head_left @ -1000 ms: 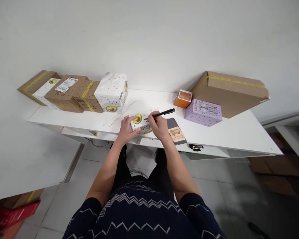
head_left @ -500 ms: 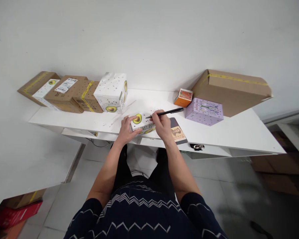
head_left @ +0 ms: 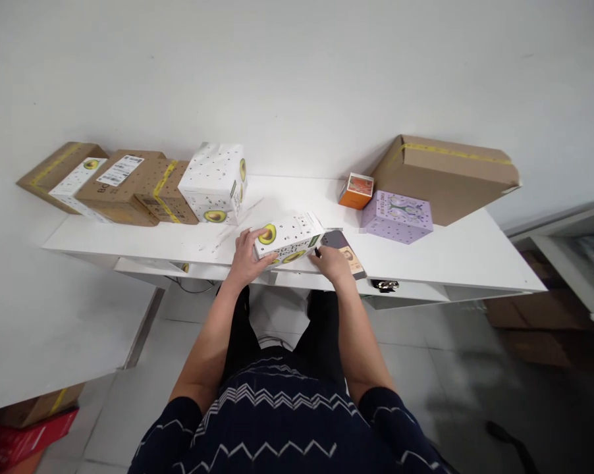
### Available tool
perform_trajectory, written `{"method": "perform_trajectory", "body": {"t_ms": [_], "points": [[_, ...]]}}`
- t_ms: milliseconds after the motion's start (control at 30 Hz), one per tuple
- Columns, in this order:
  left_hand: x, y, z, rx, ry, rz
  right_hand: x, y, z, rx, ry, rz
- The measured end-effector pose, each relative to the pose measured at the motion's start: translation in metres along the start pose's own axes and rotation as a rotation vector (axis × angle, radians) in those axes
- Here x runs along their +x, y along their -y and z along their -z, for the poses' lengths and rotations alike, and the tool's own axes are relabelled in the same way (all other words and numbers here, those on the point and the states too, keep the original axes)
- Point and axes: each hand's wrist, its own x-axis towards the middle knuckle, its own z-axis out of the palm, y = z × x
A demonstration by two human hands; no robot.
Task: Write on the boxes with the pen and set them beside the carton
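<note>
My left hand grips the left end of a white box with avocado pictures, thumb and fingers on its near and top sides. The box is tilted at the front edge of the white shelf. Just right of the box, my right hand is closed around the black pen, of which only a short dark end shows. Partly beneath that hand lies a dark phone with a picture card or case on its lower half.
At the left stand brown cartons and a larger white avocado box. At the right are a small orange box, a purple box and a big brown carton.
My right hand has drawn back from the box's top, down and to the right, and the pen has swung round. The avocado box has tipped up, showing more of its front.
</note>
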Motion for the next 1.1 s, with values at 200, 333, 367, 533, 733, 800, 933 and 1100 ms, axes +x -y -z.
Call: {"method": "perform_trajectory", "body": {"t_ms": [200, 333, 367, 533, 733, 800, 933, 1100], "points": [[0.001, 0.002, -0.001, 0.013, -0.002, -0.006, -0.004, 0.000, 0.000, 0.070, -0.048, -0.021], [0.001, 0.003, -0.001, 0.017, 0.000, 0.004, -0.012, -0.025, -0.002, 0.008, -0.276, -0.198], [0.001, 0.003, -0.001, 0.020, 0.000, 0.006, -0.013, -0.031, -0.004, -0.022, -0.291, -0.243], [0.001, 0.004, -0.002, 0.032, -0.009, -0.012, -0.014, -0.045, -0.012, -0.070, -0.211, -0.244], [0.001, 0.002, -0.001, 0.057, -0.016, -0.022, -0.012, -0.050, -0.014, 0.076, -0.316, -0.241], [0.000, 0.001, -0.001, 0.060, -0.009, -0.015, -0.015, -0.055, -0.012, 0.319, -0.357, -0.268], [0.000, 0.001, -0.001, 0.049, -0.010, -0.008, -0.037, -0.060, 0.000, 1.178, -0.328, -0.217], [0.001, -0.001, -0.001, 0.051, -0.011, 0.004, -0.089, -0.025, 0.013, 1.921, 0.090, 0.008]]}}
